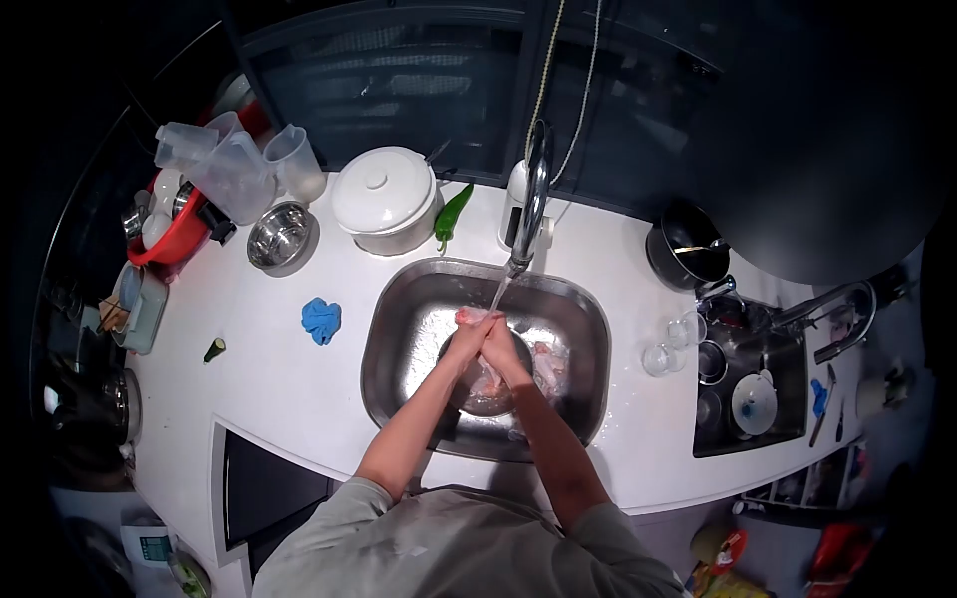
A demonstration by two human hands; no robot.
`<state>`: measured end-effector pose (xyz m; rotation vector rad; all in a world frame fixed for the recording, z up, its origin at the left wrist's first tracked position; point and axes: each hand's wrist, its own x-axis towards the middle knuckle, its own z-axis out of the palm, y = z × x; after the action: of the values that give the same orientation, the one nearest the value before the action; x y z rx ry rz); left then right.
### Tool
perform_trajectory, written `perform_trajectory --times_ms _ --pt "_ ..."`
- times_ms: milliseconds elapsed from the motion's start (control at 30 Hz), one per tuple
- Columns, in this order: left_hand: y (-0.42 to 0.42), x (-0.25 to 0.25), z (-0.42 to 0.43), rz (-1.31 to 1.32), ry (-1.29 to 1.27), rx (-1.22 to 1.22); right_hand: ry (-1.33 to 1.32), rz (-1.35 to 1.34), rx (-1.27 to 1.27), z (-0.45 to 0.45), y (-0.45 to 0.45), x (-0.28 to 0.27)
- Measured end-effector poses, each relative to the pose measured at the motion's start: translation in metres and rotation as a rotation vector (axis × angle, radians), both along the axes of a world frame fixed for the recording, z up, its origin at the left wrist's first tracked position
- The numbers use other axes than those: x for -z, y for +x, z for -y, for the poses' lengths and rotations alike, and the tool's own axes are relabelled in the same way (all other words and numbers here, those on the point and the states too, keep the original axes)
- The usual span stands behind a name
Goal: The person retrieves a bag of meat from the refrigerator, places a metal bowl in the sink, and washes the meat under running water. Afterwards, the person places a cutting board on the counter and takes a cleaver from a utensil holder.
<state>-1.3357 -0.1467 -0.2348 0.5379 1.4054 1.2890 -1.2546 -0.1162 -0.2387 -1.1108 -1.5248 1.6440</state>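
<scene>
Over the steel sink (399, 384), my left hand (468, 343) and my right hand (500, 349) are close together, fingers closed around a piece of raw meat (476, 315), perhaps chicken. Water runs onto it from the curved faucet (536, 199). Under my hands is a round metal bowl (478, 407) with more raw meat (487, 383) in it, partly hidden by my wrists. Another pale pink piece of raw meat (547, 366) lies to the right of my right hand, at the bowl's side.
Behind the sink stand a white lidded pot (384, 194) and a green pepper (455, 215). A blue cloth (321, 321), a metal bowl (279, 237) and a red basin (174, 244) are left. Right are glasses (660, 359), a black pot (688, 254) and a second sink (733, 446).
</scene>
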Motion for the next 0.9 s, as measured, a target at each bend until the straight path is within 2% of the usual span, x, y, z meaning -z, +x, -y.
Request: perform_trajectory --times_ms 33,100,200,233,267,300,333,367,433,467,533,633,667,767,800,900 --pt "0.001 0.006 -0.007 0.024 -0.026 -0.009 0.08 0.014 -0.014 -0.002 0.004 -0.001" --pt "0.005 0.015 -0.018 0.07 -0.083 -0.022 -0.035 0.101 -0.083 -0.003 0.02 -0.008" --pt "0.011 0.011 -0.029 -0.092 -0.189 -0.11 -0.086 0.26 -0.161 0.008 0.038 -0.046" --pt "0.014 0.03 -0.036 -0.18 -0.186 -0.163 -0.084 0.317 -0.184 0.012 0.042 -0.054" --pt "0.016 0.05 -0.041 -0.268 -0.185 -0.216 0.132 0.414 -0.149 0.013 0.045 -0.041" --pt "0.019 0.064 -0.044 -0.357 -0.183 -0.271 0.217 0.447 -0.141 0.014 0.049 -0.031" --pt "0.026 0.06 -0.044 -0.484 -0.205 -0.349 0.304 0.478 -0.134 0.012 0.051 -0.024" --pt "0.025 0.056 -0.043 -0.538 -0.137 -0.324 0.389 0.509 -0.126 0.011 0.052 -0.017" --pt "0.02 0.055 -0.041 -0.639 0.0 -0.271 0.404 0.549 -0.178 0.012 0.054 -0.023" --pt "0.018 0.055 -0.042 -0.511 -0.075 -0.284 0.41 0.572 -0.204 0.013 0.055 -0.026" --pt "0.016 0.019 -0.043 -0.249 -0.225 -0.313 0.395 0.615 -0.19 0.016 0.055 -0.035" --pt "-0.001 0.011 -0.04 -0.123 -0.333 -0.347 0.391 0.627 -0.228 0.015 0.046 -0.048" --pt "-0.007 0.01 -0.035 -0.228 -0.359 -0.346 0.393 0.625 -0.247 0.01 0.044 -0.052" --pt "-0.032 0.005 -0.016 -0.653 -0.316 -0.078 0.445 0.639 -0.306 -0.006 0.044 -0.067" --pt "-0.036 0.001 -0.008 -0.719 -0.228 0.013 0.242 0.721 -0.309 -0.015 0.04 -0.064" --pt "-0.034 -0.02 0.015 -0.562 -0.065 0.234 0.278 0.867 -0.302 -0.033 0.024 -0.06"
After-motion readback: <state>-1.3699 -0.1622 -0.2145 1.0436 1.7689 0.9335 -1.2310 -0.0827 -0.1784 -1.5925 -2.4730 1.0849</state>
